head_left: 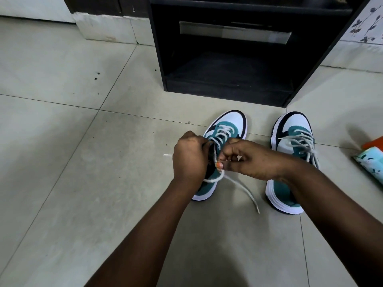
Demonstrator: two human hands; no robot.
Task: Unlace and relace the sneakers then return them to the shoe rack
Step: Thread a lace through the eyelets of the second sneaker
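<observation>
Both your hands work over the left sneaker (224, 129) on the tiled floor (83, 141), before the black shoe rack (228, 75). Your right hand (246, 156) pinches its white lace (244, 188); your left hand (189, 157) is curled closed, apparently gripping the lace too. The other sneaker (294, 146) stands beside.
</observation>
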